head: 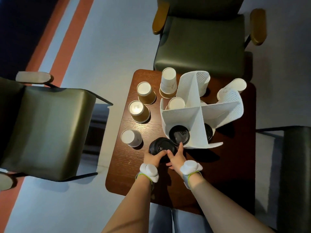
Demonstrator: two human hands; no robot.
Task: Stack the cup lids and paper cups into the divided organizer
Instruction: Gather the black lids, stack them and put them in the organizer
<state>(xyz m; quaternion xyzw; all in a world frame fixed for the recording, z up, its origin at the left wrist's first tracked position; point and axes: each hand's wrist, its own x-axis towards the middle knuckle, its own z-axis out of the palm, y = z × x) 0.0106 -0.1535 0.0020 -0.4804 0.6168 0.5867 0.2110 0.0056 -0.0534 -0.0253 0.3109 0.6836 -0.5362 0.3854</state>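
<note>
Our left hand (154, 158) curls its fingers round the stack of lids (160, 146) on the worktop (124, 158); our right hand (176, 158) stretches one finger to the lid (179, 135) in the organizer (196, 118), which also holds a cup (176, 103).

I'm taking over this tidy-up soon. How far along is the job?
Partly done. The white organizer already holds black lids in its near compartment and an upside-down cup in another. In hand: both hands, left and right, are at a lid stack on the table. Left: that stack and several upside-down cups, such as the brown cup.
</note>
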